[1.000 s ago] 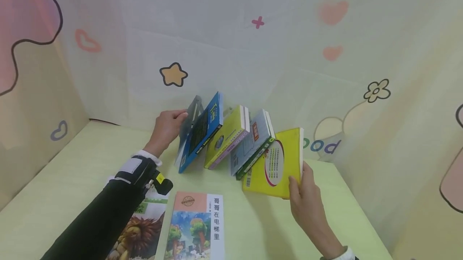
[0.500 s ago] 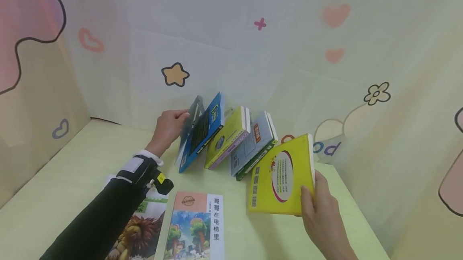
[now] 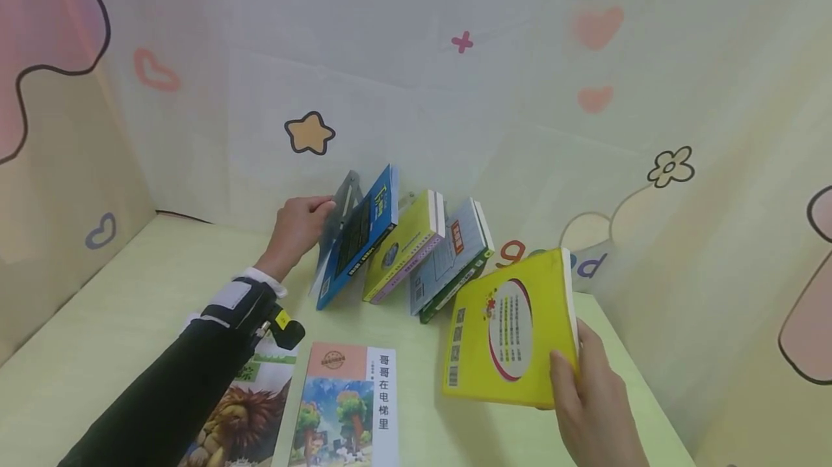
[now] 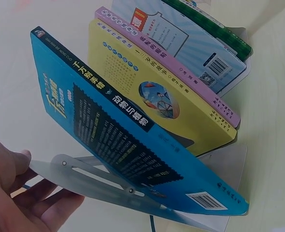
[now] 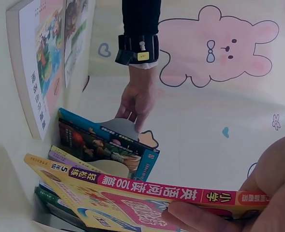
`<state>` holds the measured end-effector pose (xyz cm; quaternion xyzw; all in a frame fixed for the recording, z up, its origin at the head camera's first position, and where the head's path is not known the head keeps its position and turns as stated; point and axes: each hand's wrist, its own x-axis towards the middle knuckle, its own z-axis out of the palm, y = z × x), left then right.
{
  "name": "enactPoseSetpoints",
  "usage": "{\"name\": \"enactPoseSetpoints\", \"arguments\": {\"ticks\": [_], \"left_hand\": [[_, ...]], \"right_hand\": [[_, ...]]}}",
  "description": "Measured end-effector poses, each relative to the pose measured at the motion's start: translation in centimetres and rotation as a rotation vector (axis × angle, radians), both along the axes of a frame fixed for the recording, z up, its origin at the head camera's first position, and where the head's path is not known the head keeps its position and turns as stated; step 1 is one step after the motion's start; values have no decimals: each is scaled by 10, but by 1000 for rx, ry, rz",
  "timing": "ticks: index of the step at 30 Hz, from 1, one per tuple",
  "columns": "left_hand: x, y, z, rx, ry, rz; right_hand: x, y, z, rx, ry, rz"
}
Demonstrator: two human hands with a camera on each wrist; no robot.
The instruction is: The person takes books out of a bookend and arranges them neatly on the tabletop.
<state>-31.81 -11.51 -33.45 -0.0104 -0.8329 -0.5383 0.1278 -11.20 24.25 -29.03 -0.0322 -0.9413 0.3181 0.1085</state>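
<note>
My left hand (image 3: 295,232) pinches the grey end plate (image 4: 94,186) of a folding metal bookend at the table's back. Against that plate leans a blue book (image 3: 360,236). Further right in the rack are a yellow book (image 3: 396,254) with a lilac-spined one, then a light blue book (image 3: 448,254) beside a green-spined one (image 3: 455,297), all tilted. My right hand (image 3: 601,402) grips a bright yellow workbook (image 3: 500,337) by its right edge, thumb on the near cover. It is held tilted, to the right of the rack. Pink and yellow lettering runs along its spine (image 5: 147,189).
Two books lie flat at the front: one with a tree picture (image 3: 347,409), one with a lion cover (image 3: 247,416). The pale green table (image 3: 195,265) meets a printed cloth backdrop (image 3: 403,77) behind and at both sides.
My right hand has drawn the yellow workbook right and toward me, away from the rack's right end. The left hand keeps its place on the end plate.
</note>
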Motion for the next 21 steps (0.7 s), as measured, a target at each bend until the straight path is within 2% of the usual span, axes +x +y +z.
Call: {"name": "enactPoseSetpoints", "arguments": {"ticks": [4,7,17,21], "left_hand": [[1,-1,0,3,-15,-8],[1,-1,0,-1,-26,-17],[-2,-5,1,1,-48,-39],[2,-6,1,-8,-14,-16]], "right_hand": [[6,0,1,7,74,11],[9,-1,2,-1,88,20],[13,-8,7,-49,13,16],[11,-9,9,-54,-11,28]]}}
